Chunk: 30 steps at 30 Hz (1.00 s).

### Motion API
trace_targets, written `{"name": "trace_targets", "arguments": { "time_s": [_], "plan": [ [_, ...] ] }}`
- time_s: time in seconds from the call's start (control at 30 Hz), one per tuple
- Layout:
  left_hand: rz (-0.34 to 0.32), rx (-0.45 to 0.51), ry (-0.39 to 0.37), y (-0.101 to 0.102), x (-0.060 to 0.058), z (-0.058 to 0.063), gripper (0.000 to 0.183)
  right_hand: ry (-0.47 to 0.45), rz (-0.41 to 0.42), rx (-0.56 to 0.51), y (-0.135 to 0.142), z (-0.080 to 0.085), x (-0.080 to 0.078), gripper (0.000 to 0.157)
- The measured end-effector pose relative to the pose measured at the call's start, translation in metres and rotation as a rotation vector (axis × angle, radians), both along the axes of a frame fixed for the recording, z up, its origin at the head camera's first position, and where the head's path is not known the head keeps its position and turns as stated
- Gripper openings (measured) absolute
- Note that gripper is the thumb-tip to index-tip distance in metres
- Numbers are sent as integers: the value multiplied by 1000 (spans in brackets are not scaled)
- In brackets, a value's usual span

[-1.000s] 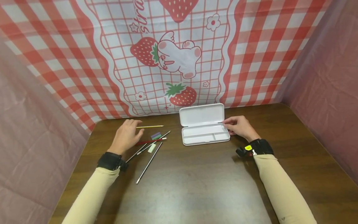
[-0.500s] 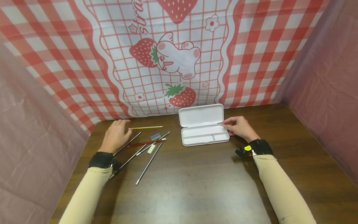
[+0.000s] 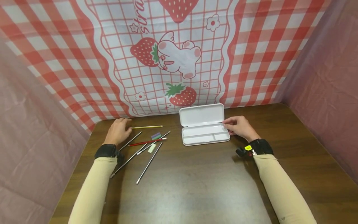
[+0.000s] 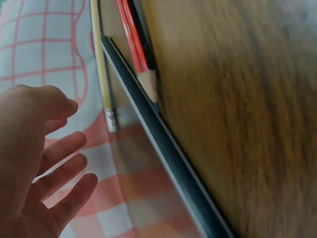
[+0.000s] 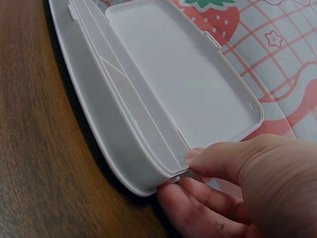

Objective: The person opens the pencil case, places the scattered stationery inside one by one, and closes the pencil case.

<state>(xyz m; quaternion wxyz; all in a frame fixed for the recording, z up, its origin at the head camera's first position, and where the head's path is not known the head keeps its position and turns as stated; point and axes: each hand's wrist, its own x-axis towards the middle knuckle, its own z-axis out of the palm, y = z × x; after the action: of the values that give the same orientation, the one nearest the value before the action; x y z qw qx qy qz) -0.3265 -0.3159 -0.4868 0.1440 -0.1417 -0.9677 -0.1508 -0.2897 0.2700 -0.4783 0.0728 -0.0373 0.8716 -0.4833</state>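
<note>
At the far left of the table my left hand [image 3: 117, 130] holds nothing, its fingers apart and loosely bent in the left wrist view. Its fingertips are beside the eraser end of a yellow pencil [image 3: 148, 127]. A dark pencil [image 4: 148, 124] runs past the hand, with a red pencil [image 4: 132, 37] lying beside it. My right hand [image 3: 241, 127] pinches the right end of a white pencil case [image 3: 201, 115], thumb over the rim and fingers against the outside. The case stands unfolded, lid tilted back, its divided compartments bare.
Several silvery pencils [image 3: 149, 163] lie loosely crossed left of the case. Among them are a pale eraser [image 3: 152, 148] and a purple-and-green block [image 3: 156, 136]. A strawberry-print cloth [image 3: 179, 62] hangs behind the wooden table [image 3: 190, 186].
My left hand has moved left over the pencils, uncovering more of the red and dark ones, and most recently shifted slightly away from me. The right hand and case stay put.
</note>
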Motion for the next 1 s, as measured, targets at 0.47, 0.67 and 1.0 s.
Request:
{"name": "trace_targets", "arguments": {
  "time_s": [0.47,0.67,1.0],
  "plan": [
    [-55,30,-76,9,5,10,37,-1,1,9,0,2,0,35],
    [-77,27,-40,3,-15,-14,35,-3,-4,0,0,2,1,36],
    [-65,-6,11,12,-3,-10,26,-12,1,5,-1,1,1,37]
  ]
}}
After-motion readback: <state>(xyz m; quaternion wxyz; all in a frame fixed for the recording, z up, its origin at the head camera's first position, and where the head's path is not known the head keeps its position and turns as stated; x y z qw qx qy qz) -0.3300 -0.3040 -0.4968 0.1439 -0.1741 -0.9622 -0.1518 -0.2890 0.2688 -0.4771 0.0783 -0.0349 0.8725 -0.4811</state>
